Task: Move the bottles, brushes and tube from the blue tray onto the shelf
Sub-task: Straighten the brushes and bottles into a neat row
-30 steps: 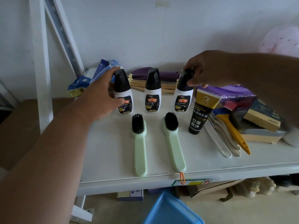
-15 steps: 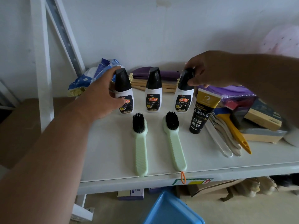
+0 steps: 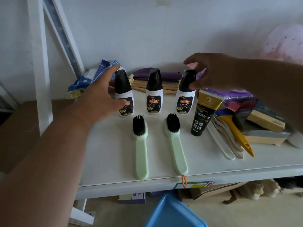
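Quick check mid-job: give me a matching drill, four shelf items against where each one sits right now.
Items:
1. left bottle
2. right bottle
3. tube
4. right brush

Places:
A. standing on its cap, right of the bottles
B. at the left hand
C. lying flat, orange loop over the shelf edge
D. cap under the right hand

Pairs: 1-B, 2-D, 3-A, 4-C

glossy plastic bottles, ribbed matt brushes
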`<state>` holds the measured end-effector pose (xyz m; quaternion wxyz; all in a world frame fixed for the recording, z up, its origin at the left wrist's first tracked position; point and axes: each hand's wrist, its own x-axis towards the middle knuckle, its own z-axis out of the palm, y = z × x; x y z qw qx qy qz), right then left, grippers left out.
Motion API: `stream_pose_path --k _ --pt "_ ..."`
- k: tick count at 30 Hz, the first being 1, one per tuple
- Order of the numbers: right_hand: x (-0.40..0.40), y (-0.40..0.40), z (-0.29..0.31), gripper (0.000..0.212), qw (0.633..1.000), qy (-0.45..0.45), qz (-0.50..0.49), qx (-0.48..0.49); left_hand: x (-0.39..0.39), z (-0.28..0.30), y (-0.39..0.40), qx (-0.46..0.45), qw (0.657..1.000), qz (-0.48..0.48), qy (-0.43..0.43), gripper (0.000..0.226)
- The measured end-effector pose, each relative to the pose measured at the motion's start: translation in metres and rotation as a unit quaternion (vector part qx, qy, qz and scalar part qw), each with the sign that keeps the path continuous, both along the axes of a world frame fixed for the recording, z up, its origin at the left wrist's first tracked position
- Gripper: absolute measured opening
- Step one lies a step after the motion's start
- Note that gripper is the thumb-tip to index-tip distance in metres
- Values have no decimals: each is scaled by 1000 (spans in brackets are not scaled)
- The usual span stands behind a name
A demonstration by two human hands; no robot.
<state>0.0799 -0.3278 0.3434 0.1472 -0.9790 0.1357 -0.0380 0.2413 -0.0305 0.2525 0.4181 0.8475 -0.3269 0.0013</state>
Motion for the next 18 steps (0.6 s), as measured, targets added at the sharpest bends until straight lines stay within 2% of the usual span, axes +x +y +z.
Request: stream_pose_path --k 4,10,18 --pt "-3 1 -2 82 998 -36 5 45 -3 6 1 -24 1000 12 -8 101" --pt "-6 7 2 74 995 -83 11 50 -3 13 4 -32 999 -9 -42 99" --pt "-4 5 -2 65 995 -74 4 64 1 13 4 -32 997 -13 -63 89"
